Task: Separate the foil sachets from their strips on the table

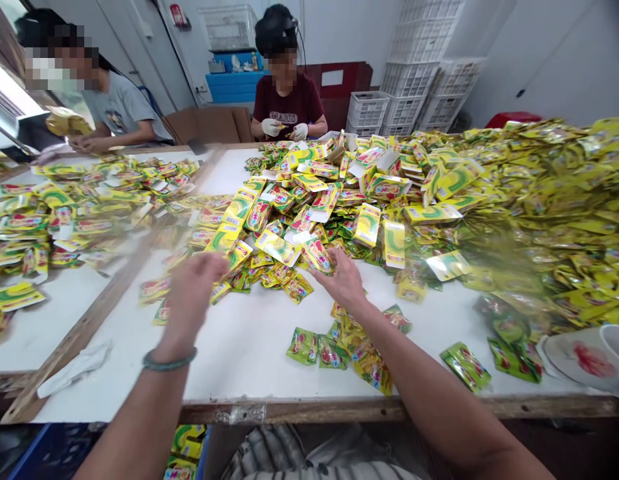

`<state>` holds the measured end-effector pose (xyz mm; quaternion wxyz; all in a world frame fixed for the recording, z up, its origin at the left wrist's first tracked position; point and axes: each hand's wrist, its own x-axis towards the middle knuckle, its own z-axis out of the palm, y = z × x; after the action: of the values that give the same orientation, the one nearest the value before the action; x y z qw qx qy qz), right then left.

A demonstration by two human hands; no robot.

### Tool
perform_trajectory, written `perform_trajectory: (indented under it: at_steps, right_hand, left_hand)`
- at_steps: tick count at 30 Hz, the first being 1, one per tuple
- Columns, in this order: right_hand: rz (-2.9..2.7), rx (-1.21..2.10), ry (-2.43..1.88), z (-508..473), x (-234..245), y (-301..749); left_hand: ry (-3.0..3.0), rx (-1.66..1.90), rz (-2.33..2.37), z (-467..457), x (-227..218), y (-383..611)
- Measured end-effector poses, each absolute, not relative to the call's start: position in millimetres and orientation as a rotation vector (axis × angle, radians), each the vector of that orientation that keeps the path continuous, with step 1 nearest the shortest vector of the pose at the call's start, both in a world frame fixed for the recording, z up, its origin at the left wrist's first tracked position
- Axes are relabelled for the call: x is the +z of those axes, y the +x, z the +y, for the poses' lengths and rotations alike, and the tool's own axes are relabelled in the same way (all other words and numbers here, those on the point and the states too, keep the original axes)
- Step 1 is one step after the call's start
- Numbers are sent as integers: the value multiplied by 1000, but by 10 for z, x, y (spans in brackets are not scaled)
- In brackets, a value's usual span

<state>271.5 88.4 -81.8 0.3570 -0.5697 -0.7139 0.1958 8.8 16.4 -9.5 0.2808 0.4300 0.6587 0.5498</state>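
A huge heap of yellow and green sachets (369, 193) covers the far half of the white table (249, 340). My right hand (342, 277) reaches into the heap's near edge, its fingers closed on one sachet (316, 255). My left hand (194, 293), with a green band at the wrist, is smeared by motion and hovers at the heap's left edge next to loose sachets (224, 257). A small cluster of green sachets (334, 347) lies under my right forearm.
Another sachet-covered table (54, 313) stands at the left behind a wooden edge (89, 320). Two people sit at the far side, one with white gloves (272, 127). White crates (414, 87) are stacked behind. A white cup (599, 353) sits near right. More green sachets (466, 365) lie near the front edge.
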Motion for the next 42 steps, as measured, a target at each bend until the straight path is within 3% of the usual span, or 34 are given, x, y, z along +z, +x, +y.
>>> perform_trajectory:
  at_steps: [3, 6, 14, 21, 25, 31, 42]
  right_hand:
    - [-1997, 665, -1210, 669, -744, 2624]
    - [-2182, 705, -1055, 542, -766, 2574]
    - [-2572, 554, -952, 688, -908, 2546]
    - [-1972, 752, -1309, 804, -920, 2728]
    - [-1685, 928, -1126, 789, -778, 2740]
    - [-2014, 772, -1025, 773, -650, 2796]
    - [-2013, 935, -1084, 713, -696, 2753]
  left_hand:
    - [1068, 1201, 1513, 242, -411, 706]
    - [904, 1298, 1361, 314, -581, 897]
    - [831, 1475, 1501, 325, -664, 540]
    - [922, 1156, 1419, 231, -657, 632]
    - [1176, 977, 1324, 180, -637, 755]
    - [1192, 961, 1364, 203, -626, 886]
    - [1041, 928, 1281, 214, -661, 908]
